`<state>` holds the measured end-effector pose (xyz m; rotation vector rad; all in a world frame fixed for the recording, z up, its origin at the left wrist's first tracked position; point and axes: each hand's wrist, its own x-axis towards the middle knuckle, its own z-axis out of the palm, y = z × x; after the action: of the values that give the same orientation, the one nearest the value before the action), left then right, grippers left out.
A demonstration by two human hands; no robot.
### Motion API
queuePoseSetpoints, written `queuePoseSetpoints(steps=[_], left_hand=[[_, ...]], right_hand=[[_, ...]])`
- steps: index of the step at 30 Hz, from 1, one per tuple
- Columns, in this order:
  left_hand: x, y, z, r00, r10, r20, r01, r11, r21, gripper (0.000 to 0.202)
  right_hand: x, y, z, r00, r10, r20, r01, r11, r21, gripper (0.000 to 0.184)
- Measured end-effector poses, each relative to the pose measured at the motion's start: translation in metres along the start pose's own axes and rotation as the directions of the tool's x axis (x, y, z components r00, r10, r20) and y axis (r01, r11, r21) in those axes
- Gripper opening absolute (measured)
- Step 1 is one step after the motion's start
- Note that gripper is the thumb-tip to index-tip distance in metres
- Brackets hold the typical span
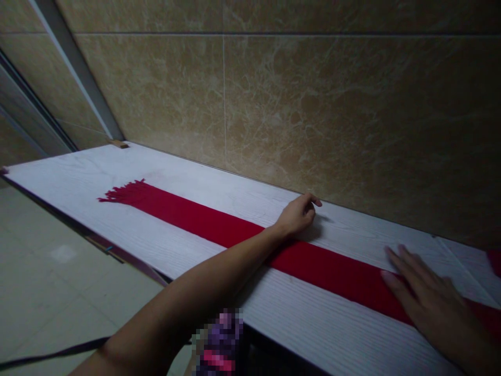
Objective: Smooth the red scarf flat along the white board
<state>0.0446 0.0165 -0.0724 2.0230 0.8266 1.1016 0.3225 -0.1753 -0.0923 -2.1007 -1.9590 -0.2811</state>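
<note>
One red scarf (fringe far left) lies along one white board; left hand curled loosely at its far edge, right hand flat on it, neither gripping.

A long white wood-grain board runs along a wall of beige marbled tiles, with pale floor tiles below its near edge and dim light throughout.
</note>
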Motion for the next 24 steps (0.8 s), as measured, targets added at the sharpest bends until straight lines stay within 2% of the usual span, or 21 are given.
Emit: queuePoseSetpoints(steps=[3,5,7,10,13,16,21,24], left_hand=[[0.0,-0.001,0.0,1.0,0.009,-0.004,-0.009,1.0,0.006,0.034],[0.0,-0.001,0.0,1.0,0.018,-0.005,-0.018,1.0,0.001,0.034],[0.001,-0.001,0.0,0.999,0.031,-0.009,-0.031,0.999,-0.01,0.034],[0.0,-0.001,0.0,0.999,0.035,-0.013,-0.035,0.999,-0.017,0.033],[0.0,0.002,-0.001,1.0,0.019,-0.001,-0.019,1.0,-0.01,0.035],[-0.001,0.003,-0.002,1.0,0.012,0.007,-0.012,1.0,-0.005,0.035],[-0.001,0.003,-0.002,1.0,0.009,0.004,-0.009,1.0,-0.006,0.034],[-0.001,0.002,-0.002,1.0,-0.002,0.007,0.002,1.0,-0.001,0.033]], right_hand=[[0.014,-0.061,-0.002,0.997,-0.056,0.052,0.053,0.997,0.048,0.075],[0.02,-0.093,-0.004,0.993,-0.097,0.064,0.093,0.994,0.062,0.073],[0.024,-0.114,-0.005,0.988,-0.132,0.078,0.127,0.99,0.063,0.074],[0.026,-0.128,-0.001,0.979,-0.157,0.13,0.153,0.987,0.041,0.075],[0.025,-0.126,0.003,0.97,-0.134,0.203,0.132,0.991,0.023,0.076],[0.021,-0.11,0.006,0.965,-0.121,0.232,0.119,0.993,0.023,0.076],[0.007,-0.067,0.015,0.973,-0.152,0.175,0.152,0.988,0.015,0.071],[-0.005,-0.033,0.02,0.968,-0.234,0.09,0.239,0.97,-0.042,0.066]])
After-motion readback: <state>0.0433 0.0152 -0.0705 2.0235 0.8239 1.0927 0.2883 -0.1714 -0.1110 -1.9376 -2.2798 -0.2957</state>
